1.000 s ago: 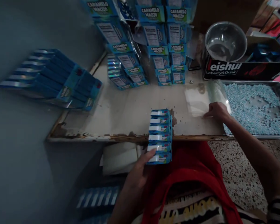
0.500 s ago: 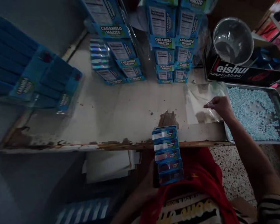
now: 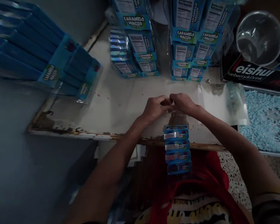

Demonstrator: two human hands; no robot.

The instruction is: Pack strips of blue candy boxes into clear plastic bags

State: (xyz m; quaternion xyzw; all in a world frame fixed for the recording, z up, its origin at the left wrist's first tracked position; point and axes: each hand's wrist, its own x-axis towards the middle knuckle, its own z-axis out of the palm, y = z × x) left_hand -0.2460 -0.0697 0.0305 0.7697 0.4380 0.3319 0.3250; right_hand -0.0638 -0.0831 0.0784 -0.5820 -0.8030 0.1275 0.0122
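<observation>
My left hand [image 3: 155, 108] and my right hand [image 3: 182, 103] meet fingertip to fingertip over the middle of the table. Both are pinched on a clear plastic bag, which shows only faintly below the fingers. Just under them, a row of blue candy boxes [image 3: 177, 146] marked "Caramelo Macizo" stands between the table's front edge and the red apron [image 3: 210, 168], touched by neither hand. To the right of my right hand lie more clear plastic bags [image 3: 224, 105] in a flat pile.
Bagged blue boxes stand at the back centre [image 3: 182, 53], back left [image 3: 137, 43] and far left [image 3: 67, 68]. On the right, a metal tray [image 3: 268, 152] holds pale blue candies. Behind it, a clear bowl [image 3: 259, 39] sits on a black carton [image 3: 254, 73].
My right hand has moved left from the bag pile with a clear bag. My left hand has let go of the box row and come up to meet it. The view has shifted.
</observation>
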